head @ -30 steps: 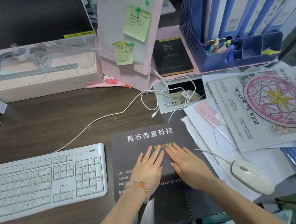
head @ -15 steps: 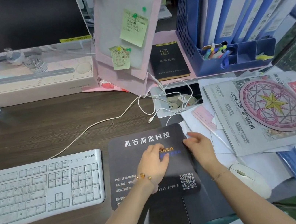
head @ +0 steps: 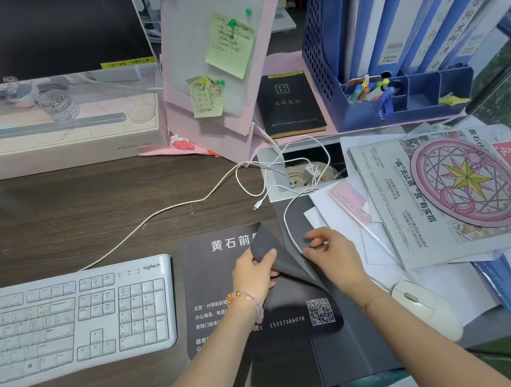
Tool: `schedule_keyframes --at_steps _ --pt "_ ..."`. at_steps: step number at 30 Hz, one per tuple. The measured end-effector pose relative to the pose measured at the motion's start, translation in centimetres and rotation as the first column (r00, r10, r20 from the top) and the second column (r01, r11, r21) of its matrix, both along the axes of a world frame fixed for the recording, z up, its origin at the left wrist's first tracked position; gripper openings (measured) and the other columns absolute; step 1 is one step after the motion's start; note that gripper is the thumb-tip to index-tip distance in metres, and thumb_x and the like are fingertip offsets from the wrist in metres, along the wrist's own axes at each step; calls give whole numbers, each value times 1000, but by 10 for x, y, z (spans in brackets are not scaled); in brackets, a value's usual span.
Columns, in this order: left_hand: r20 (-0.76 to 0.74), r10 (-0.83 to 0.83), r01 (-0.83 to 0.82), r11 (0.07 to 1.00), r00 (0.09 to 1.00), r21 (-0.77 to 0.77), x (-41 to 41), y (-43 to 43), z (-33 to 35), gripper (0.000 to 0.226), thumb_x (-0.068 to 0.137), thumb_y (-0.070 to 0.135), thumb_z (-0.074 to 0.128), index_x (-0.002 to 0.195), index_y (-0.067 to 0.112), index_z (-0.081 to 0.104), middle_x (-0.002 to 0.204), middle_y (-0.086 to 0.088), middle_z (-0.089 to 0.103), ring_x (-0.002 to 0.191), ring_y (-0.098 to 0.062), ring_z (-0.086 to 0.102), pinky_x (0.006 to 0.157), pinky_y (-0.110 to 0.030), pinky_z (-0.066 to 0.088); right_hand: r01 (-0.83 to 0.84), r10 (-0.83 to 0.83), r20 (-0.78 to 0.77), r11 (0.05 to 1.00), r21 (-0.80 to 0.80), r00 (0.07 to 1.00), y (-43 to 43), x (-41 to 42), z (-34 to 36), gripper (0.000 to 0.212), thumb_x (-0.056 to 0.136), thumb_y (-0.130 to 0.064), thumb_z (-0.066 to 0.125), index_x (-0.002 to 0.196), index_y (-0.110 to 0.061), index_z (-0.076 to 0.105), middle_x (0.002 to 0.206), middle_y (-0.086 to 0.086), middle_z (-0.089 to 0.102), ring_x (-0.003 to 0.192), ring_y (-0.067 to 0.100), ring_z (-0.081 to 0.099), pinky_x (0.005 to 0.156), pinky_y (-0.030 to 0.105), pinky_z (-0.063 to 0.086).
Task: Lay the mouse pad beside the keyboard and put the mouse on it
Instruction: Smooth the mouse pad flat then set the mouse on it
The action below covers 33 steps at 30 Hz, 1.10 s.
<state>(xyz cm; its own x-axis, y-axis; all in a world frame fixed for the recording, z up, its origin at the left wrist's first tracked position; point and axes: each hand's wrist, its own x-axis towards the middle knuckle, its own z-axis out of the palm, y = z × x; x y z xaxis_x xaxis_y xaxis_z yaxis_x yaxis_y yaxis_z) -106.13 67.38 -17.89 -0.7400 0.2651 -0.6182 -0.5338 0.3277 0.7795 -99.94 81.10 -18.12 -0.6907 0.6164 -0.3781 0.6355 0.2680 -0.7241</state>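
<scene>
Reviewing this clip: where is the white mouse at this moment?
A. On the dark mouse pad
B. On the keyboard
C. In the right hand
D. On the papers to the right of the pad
D: the white mouse sits on papers right of the mouse pad, whose far right corner the left hand folds back.

We are reaching both forearms in from six o'clock, converging toward the middle. Our left hand (head: 254,271), with a beaded bracelet at the wrist, is pinching a folded-up corner between thumb and fingers. Our right hand (head: 331,256), at its three o'clock, is hanging loosely curled, its fingers pointing toward nine o'clock, gripping nothing.
</scene>
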Motion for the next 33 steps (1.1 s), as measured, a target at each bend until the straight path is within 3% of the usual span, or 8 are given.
schedule_keyframes --at_steps 3,8,14,18,20,23,27,33 --pt "13 12 -12 1000 1000 26 1 -5 -1 11 86 21 58 80 30 58 73 -1 60 63 -15 60 74 -38 54 -129 112 125 983 133 986 6 0 -5 22 72 -26 70 92 -21 65 85 -4 60 86 20 61 78 32 48" --pt "-23 12 -12 1000 1000 18 2 -2 -3 5 87 21 58 83 25 58 68 -1 58 63 -16 61 71 -36 54 -295 239 277 939 179 931 7 -3 -4 16 74 -40 64 65 -30 57 86 0 71 87 23 64 72 29 47" --pt "-230 -158 141 986 960 -89 4 26 -3 25 85 30 59 103 16 50 65 3 55 59 -13 54 70 -34 49 -21 11 -78 991 -130 997 27 -1 12 23 80 -28 67 63 -13 65 54 -1 60 53 9 55 63 27 47" --pt "-464 -485 293 856 741 -426 11 46 -22 32 87 29 46 114 14 52 119 -5 54 111 -22 50 95 -37 43 41 -87 -213 976 -212 973 39 -1 26 31 85 -17 64 55 -14 56 43 -10 47 39 -1 41 46 9 35" --pt "-492 -657 298 725 571 -621 16 49 -31 43 82 29 36 117 15 58 125 -2 58 116 -23 54 93 -35 46 65 -124 -237 968 -243 964 43 1 28 33 86 -16 63 54 -14 54 39 -11 43 37 0 37 43 10 33" --pt "-417 -786 299 577 457 -760 24 56 -43 55 71 30 36 116 15 65 123 0 65 113 -20 62 101 -38 45 89 -165 -243 951 -296 956 47 2 30 31 87 -13 61 57 -13 55 34 -13 42 35 0 37 41 8 34" --pt "-360 -829 345 518 429 -783 26 67 -46 64 64 17 37 124 8 59 132 -4 59 123 -24 55 111 -42 14 107 -189 -223 936 -335 956 54 1 27 18 86 -16 63 69 -10 61 36 -14 39 39 1 33 43 11 31" --pt "-313 -880 379 443 358 -812 22 85 -42 64 72 31 34 129 10 54 139 2 54 129 -22 49 105 -47 22 116 -204 -206 920 -374 957 60 5 25 11 84 -19 66 84 -8 67 38 -14 41 40 2 33 45 13 31"
